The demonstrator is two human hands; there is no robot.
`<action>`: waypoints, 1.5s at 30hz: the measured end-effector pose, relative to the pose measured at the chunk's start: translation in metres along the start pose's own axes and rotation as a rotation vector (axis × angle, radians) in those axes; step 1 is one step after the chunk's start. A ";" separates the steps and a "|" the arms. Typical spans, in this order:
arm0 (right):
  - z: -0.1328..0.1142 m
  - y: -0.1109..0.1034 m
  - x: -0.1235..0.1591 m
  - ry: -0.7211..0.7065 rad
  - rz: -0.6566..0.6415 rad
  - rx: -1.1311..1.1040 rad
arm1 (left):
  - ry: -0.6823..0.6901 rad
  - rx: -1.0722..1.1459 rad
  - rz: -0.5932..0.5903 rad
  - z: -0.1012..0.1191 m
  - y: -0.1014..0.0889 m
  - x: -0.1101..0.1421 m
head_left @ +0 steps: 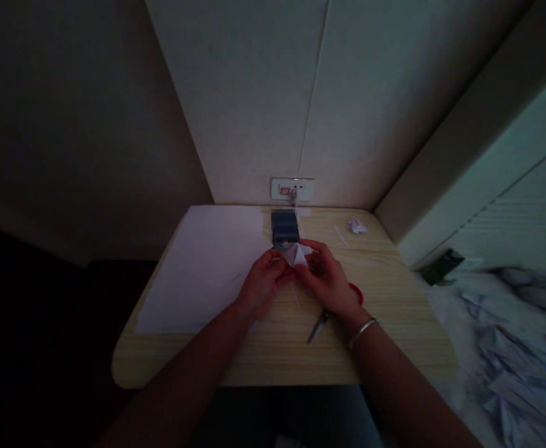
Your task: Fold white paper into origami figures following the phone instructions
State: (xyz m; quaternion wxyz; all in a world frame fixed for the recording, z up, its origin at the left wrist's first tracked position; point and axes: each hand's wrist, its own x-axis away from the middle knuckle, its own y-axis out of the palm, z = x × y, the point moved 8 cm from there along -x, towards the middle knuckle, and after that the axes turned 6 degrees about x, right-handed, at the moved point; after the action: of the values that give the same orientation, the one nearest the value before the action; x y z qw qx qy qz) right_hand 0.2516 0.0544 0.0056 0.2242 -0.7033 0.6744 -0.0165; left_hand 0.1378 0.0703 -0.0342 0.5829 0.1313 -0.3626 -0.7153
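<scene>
A small folded piece of white paper is held up between both hands over the middle of the table. My left hand pinches its left side with closed fingers. From the right, my right hand grips the paper between thumb and fingers; a bracelet circles that wrist. Under the right hand lie red-handled scissors, their blades pointing toward the front edge and their handles partly covered. Just beyond the paper a dark phone rests on the table, its near end hidden by the paper.
Large white sheets cover the left of the wooden table. A folded paper piece sits at the back right, near a thin paper strip. A wall socket with a plug is behind. Many folded papers lie right of the table.
</scene>
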 end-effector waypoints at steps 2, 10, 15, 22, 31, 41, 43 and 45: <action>0.001 0.000 0.000 0.005 0.001 -0.037 | -0.005 0.000 -0.001 0.000 0.000 0.000; 0.007 0.002 -0.003 0.065 -0.043 -0.195 | -0.004 -0.021 -0.009 0.002 0.003 0.002; 0.008 0.004 -0.003 0.099 -0.072 -0.238 | 0.010 -0.027 -0.019 0.002 0.003 0.002; 0.012 0.002 -0.003 0.118 -0.034 -0.256 | 0.016 -0.017 -0.021 0.001 0.004 0.002; 0.017 -0.007 -0.006 0.194 0.151 -0.304 | 0.092 -0.049 0.032 0.008 0.002 0.003; 0.007 -0.015 -0.005 -0.020 0.194 0.126 | 0.039 0.007 0.025 0.002 0.002 0.002; 0.004 -0.015 -0.005 -0.047 0.186 0.141 | 0.031 0.021 0.033 0.001 0.001 0.001; 0.000 -0.014 -0.004 -0.068 0.174 0.156 | 0.020 0.038 0.048 0.001 0.000 0.001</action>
State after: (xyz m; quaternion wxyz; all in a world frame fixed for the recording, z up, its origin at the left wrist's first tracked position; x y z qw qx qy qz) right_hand 0.2649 0.0584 0.0112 0.3014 -0.6228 0.7216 -0.0256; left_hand 0.1368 0.0694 -0.0335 0.6006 0.1408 -0.3734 -0.6928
